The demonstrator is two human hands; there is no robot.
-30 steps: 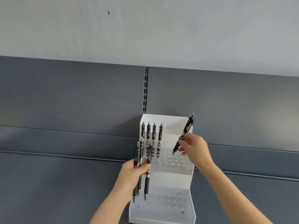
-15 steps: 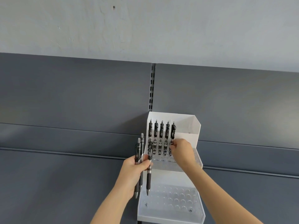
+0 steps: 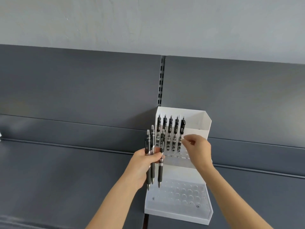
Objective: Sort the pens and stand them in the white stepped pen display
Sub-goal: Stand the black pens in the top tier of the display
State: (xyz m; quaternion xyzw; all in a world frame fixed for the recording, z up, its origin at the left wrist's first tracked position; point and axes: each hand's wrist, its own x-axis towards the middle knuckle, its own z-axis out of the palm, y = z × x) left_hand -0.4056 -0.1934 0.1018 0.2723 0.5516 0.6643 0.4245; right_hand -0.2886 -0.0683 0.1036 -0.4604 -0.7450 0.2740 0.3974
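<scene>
Pale grey wall fills the far top of our view. Below it run dark grey shelf panels, joined by a slotted upright. Against these panels, at the foot of the upright, stands the white display. We see two of its steps: a far, upper one and a near, lower step dotted with round holes.

Five pens stand upright, side by side, along the left part of the far step, clips up. Our right hand is at the rightmost pen of that row. Its fingers are curled, with the tips at the lower barrel, and we cannot tell whether they pinch the pen or only touch it.

Our left hand is at the display's left edge. Its fingers grip three pens in a loose bunch around their middles, clips up and tips pointing down beside the near step. One of the three crosses in front of the leftmost standing pen in our view. Both forearms reach in from the near edge.
</scene>
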